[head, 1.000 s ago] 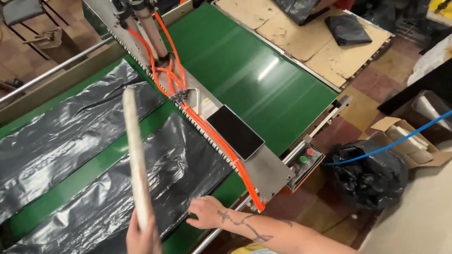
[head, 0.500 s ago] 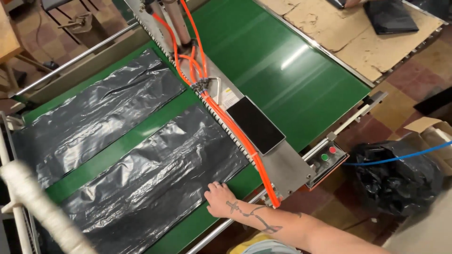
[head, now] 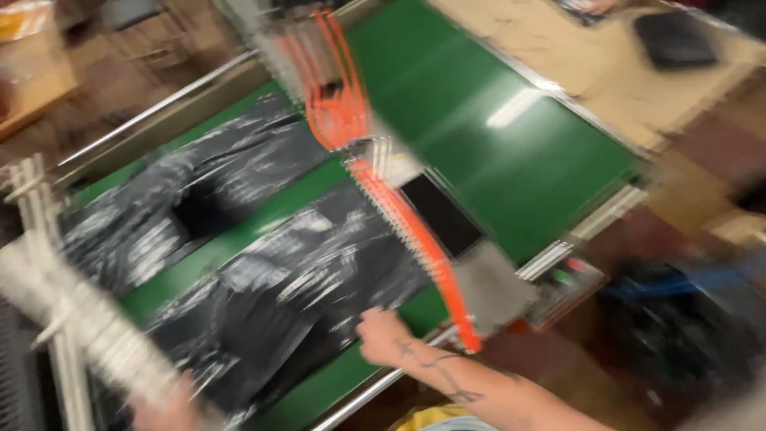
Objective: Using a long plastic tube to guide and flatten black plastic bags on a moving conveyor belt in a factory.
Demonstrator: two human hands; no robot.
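Note:
The view is motion-blurred. My right hand (head: 383, 335) lies on the near corner of a black plastic sheet (head: 303, 287) spread on the green conveyor belt (head: 495, 128); blur hides whether its fingers grip the sheet. A second black sheet (head: 199, 199) lies farther back on the belt. At the bottom left, my left hand (head: 167, 411) holds the lower end of a long white roll (head: 80, 319) that slants up to the left.
A machine bar with orange tubes (head: 399, 231) and a black panel (head: 443, 215) crosses the belt right of my right hand. Cardboard sheets (head: 574, 56) lie beyond the belt. A dark bag (head: 678, 327) sits on the floor at right. A white rack (head: 40, 207) stands at left.
The view has swung and blurred. The white roll has dropped to the lower left, with my left hand now showing at its end. My right hand stays at the sheet's near corner.

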